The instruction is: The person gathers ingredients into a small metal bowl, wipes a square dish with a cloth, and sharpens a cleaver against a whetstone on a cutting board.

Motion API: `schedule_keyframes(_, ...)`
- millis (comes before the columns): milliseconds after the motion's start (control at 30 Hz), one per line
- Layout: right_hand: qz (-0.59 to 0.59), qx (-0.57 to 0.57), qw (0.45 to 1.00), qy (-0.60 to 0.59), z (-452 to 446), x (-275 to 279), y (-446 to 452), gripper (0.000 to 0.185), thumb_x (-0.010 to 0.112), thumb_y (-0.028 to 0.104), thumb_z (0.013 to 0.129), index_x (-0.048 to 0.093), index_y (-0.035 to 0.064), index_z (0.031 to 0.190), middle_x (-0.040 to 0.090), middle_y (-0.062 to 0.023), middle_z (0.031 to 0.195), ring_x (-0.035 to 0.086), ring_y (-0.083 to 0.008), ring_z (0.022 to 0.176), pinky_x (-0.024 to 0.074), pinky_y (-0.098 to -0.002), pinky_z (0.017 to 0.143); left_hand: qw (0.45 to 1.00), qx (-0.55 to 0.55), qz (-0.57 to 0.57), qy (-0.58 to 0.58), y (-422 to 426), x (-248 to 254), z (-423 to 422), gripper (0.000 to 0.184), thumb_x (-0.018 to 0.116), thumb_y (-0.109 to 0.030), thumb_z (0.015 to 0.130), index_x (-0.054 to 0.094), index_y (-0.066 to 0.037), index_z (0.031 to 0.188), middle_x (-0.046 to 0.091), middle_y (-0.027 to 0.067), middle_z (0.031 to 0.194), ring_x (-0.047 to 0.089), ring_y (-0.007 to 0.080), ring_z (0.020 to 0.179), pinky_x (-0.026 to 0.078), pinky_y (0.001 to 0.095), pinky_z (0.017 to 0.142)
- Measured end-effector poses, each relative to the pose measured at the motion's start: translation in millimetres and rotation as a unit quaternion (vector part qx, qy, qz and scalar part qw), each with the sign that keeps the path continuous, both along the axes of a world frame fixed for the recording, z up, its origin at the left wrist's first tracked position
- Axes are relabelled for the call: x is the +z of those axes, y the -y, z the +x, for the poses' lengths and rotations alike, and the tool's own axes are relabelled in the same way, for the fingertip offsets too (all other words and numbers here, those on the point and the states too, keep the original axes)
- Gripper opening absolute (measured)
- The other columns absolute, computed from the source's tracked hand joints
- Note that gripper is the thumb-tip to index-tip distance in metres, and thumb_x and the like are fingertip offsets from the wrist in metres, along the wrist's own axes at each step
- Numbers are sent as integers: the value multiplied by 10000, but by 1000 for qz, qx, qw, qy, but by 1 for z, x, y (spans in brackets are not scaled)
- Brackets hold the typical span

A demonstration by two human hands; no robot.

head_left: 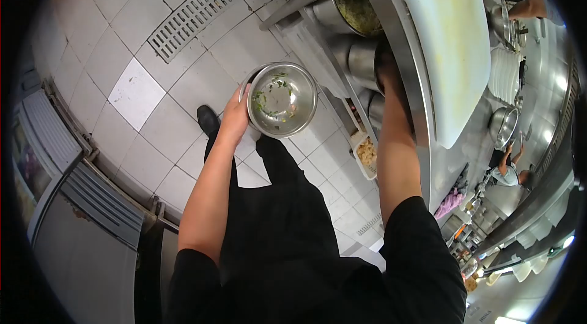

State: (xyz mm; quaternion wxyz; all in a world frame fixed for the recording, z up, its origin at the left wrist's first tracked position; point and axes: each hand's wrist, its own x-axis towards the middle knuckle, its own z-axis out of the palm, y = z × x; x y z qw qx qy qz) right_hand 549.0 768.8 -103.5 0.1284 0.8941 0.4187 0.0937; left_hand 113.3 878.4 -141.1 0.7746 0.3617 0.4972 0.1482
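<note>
My left hand (238, 113) grips a steel mixing bowl (299, 116) by its rim, with the fingers wrapped round the edge. Bits of chopped green leaf and a few pale scraps cling to the inside of that bowl. Behind it shows the rim of what looks like a second bowl (246, 82) in the same grip. My right hand (387, 67) reaches in under the counter, at the mouth of a steel container (362, 61) on the lower shelf. Shadow and the container hide its fingers.
Beside my right arm runs a steel counter with a white cutting board (446, 36). On the shelf below stand a pot of greenish food (358, 11) and a tray of pale pieces (367, 154). A floor drain grate (192, 17) lies ahead. Other people work at right.
</note>
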Motion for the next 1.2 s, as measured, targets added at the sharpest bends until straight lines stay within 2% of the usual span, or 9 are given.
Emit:
schedule_keyframes(67,-13,-6,1000,18,5,-1,-3,581,501,389,1027,407,109,1527,353,-122,1608,321,-284,1479,249,-372,1221,1000,0,4,-15,7,-6,4,543,450,-436,1073,517,-44,1442,619,195,1333,563,260,1238,402,342,1070)
schedule_keyframes(167,-7,65,998,12,32,-8,1,468,642,205,899,585,37,1333,554,-178,1432,503,-320,1342,380,-421,1131,1000,7,3,-29,13,-10,18,551,448,-442,1071,513,-41,1444,609,216,1346,558,286,1264,392,351,1084)
schedule_keyframes(200,227,101,969,-18,9,-9,-17,493,712,129,810,628,36,1286,594,-191,1382,510,-319,1338,371,-424,1140,1000,12,-3,-28,15,-9,24,555,445,-444,1070,512,-40,1444,605,226,1352,554,302,1280,388,355,1090)
schedule_keyframes(400,230,82,966,-83,73,-54,32,472,717,123,822,645,71,1286,618,-177,1326,597,-301,1208,438,-381,1067,993,-50,51,-95,11,17,77,611,443,-496,1041,506,-44,1447,609,261,1342,550,381,1300,403,387,1087)
schedule_keyframes(533,388,-105,840,-364,-30,19,26,372,690,130,890,648,81,1256,658,-104,1203,638,-211,1054,494,-316,912,994,-60,67,-63,7,33,114,617,440,-507,1032,511,-46,1436,639,270,1280,570,415,1259,434,406,1054)
schedule_keyframes(600,327,-136,802,-481,-92,54,9,322,677,133,924,650,86,1241,678,-67,1141,658,-166,976,523,-283,835,994,-65,71,-44,1,43,129,594,431,-492,1037,520,-51,1425,644,277,1258,574,427,1242,440,412,1042)
schedule_keyframes(700,86,-79,873,-474,-154,116,-52,490,678,345,899,609,127,1333,673,-154,1239,637,-284,1138,445,-378,1017,994,-67,81,-19,-14,60,142,574,433,-486,1038,533,-66,1415,645,278,1253,578,422,1239,442,414,1035)
schedule_keyframes(967,30,31,989,-141,-27,16,-162,503,690,288,903,590,105,1360,628,-139,1313,595,-260,1169,442,-369,1014,996,-31,82,-33,-40,51,111,550,458,-471,1038,553,-74,1407,656,231,1275,590,373,1241,431,387,1050)
schedule_keyframes(1200,68,12,992,-104,-7,27,-168,520,678,312,909,579,89,1368,603,-148,1351,565,-284,1217,423,-384,1043,995,-25,51,-87,-37,21,59,540,452,-452,1053,537,-68,1423,639,220,1311,589,345,1245,420,383,1057)
